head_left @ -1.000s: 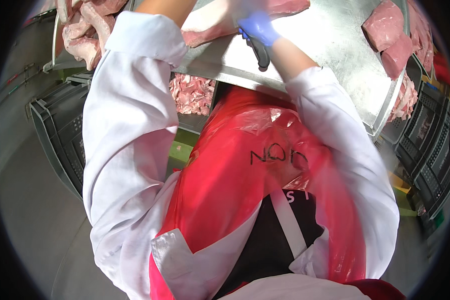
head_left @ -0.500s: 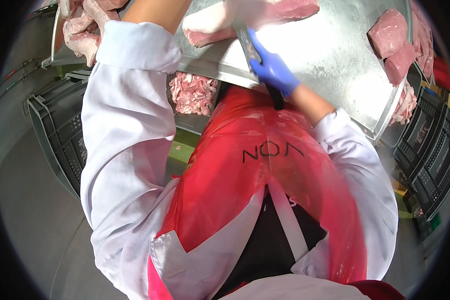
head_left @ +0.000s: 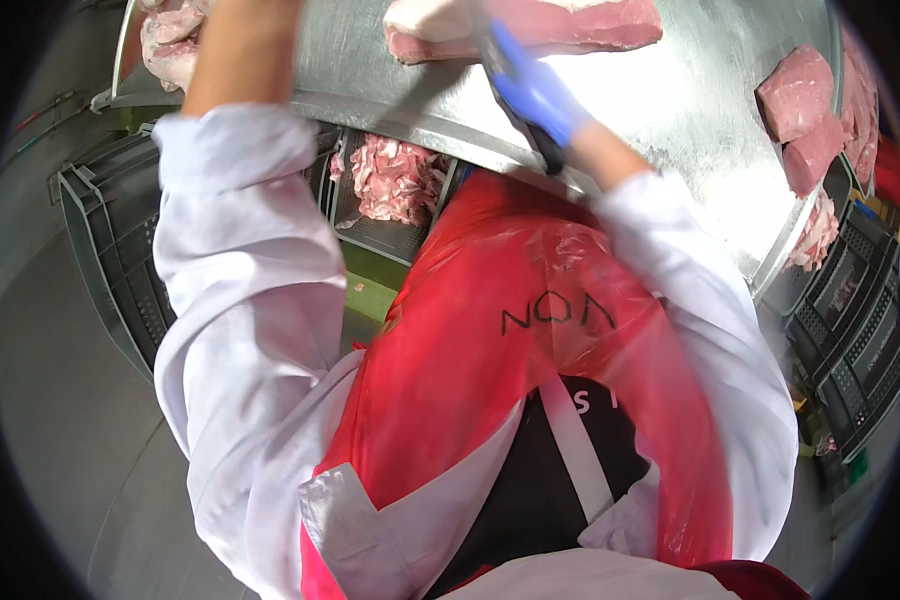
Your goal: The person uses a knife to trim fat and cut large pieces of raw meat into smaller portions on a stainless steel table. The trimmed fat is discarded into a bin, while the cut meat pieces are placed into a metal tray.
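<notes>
My right hand (head_left: 542,92), in a blue glove and blurred by motion, is closed round a knife (head_left: 548,154). The knife's black handle end sticks out below the hand, while its blurred blade points up toward a long piece of pink meat (head_left: 595,28) with a pale fat layer. That meat lies on the metal table (head_left: 670,130) near the top edge; whether the blade touches it I cannot tell. My left forearm (head_left: 242,60), sleeve rolled back, reaches up past the top edge, so the left hand is out of sight.
Pale meat pieces (head_left: 173,45) lie at the table's left, two pink chunks (head_left: 798,92) at its right. Below the front edge, a crate (head_left: 382,238) holds meat trimmings (head_left: 395,178). Dark crates (head_left: 120,250) stand at left and more crates (head_left: 850,310) at right.
My left forearm has swung leftward, uncovering more of the trimmings crate. My right hand and the knife have moved slightly up in the picture. The whole view has shifted a little.
</notes>
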`<act>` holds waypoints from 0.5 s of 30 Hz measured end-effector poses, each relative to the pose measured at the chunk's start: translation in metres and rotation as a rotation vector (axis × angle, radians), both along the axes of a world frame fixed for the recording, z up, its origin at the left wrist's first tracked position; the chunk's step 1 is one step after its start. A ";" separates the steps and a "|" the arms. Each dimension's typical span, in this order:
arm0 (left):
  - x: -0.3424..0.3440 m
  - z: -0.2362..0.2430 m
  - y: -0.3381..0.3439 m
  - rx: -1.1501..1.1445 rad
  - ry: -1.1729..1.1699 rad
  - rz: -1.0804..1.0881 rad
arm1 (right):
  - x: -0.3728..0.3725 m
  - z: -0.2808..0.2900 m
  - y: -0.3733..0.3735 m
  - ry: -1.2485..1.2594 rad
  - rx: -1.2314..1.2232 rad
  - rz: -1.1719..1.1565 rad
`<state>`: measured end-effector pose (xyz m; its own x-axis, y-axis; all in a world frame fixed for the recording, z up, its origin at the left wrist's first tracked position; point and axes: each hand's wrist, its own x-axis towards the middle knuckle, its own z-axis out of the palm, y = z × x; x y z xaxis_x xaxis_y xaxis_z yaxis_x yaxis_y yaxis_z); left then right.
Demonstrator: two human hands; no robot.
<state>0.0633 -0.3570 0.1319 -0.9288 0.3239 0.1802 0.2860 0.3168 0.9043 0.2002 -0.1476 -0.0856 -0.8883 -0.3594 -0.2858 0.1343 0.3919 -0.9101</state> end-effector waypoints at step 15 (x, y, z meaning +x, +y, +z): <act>0.030 -0.222 -0.079 -0.825 0.115 0.062 | -0.080 -0.028 -0.036 0.053 0.029 0.008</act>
